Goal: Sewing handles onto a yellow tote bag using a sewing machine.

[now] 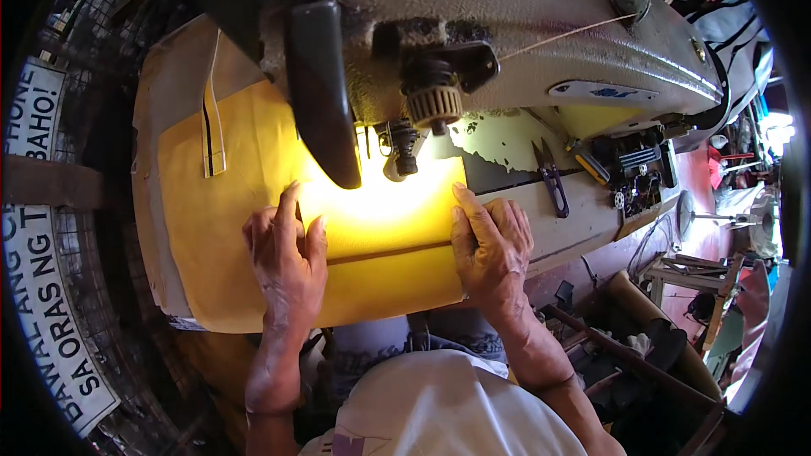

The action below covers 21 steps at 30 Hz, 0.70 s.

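A yellow sheet of leather-like material (221, 253) lies on the bed of a sewing machine (524, 42), brightly lit below the needle area. A dark line crosses the sheet between my hands. My left hand (287, 257) rests on the sheet left of the presser foot (400, 171), its fingers stretched out and thumb apart. On the right, my right hand (494, 245) grips the sheet's right edge between thumb and forefinger, the other fingers curled. Both hands stay apart from the needle area. The machine's dark guard (323, 93) hides part of the sheet.
Thread snips (551, 179) lie on the machine table (562, 235) to the right. Beyond them are a yellow-and-black tool (589, 162) and a bobbin winder (638, 186). A black-and-white strip (213, 131) lies at the left. A lettered sign (63, 321) hangs on wire mesh.
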### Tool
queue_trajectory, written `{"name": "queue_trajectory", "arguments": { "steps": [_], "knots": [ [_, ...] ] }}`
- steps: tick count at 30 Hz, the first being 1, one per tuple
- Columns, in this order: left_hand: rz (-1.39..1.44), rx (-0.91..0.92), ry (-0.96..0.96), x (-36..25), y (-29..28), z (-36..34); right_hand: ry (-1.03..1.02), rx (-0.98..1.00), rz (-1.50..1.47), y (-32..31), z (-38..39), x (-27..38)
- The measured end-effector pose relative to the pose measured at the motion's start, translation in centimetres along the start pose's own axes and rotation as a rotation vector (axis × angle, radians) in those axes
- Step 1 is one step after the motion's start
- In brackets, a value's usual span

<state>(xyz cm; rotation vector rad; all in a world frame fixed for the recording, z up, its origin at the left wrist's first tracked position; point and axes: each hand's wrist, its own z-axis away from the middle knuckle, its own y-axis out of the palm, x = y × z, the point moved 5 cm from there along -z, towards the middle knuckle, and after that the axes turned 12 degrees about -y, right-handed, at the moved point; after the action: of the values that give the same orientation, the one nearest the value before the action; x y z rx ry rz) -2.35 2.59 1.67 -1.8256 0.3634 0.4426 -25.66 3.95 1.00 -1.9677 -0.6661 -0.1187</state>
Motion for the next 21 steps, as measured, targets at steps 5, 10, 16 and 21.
{"name": "queue_trajectory", "arguments": {
  "steps": [5,10,16,21],
  "knots": [
    [0.035,0.05,0.065,-0.6,-0.5,-0.2,0.026,0.009,0.037,0.0,-0.2,0.0],
    [0.003,0.072,0.061,-0.3,-0.8,0.1,0.013,0.005,0.026,0.3,-0.2,0.3],
    [-0.055,-0.002,0.129,-1.1,-0.2,0.5,0.012,0.012,0.114,0.1,-0.1,0.3],
    [-0.09,-0.062,0.174,-1.2,-0.3,0.6,-0.002,0.002,0.099,0.3,-0.2,0.5]
  ]
}}
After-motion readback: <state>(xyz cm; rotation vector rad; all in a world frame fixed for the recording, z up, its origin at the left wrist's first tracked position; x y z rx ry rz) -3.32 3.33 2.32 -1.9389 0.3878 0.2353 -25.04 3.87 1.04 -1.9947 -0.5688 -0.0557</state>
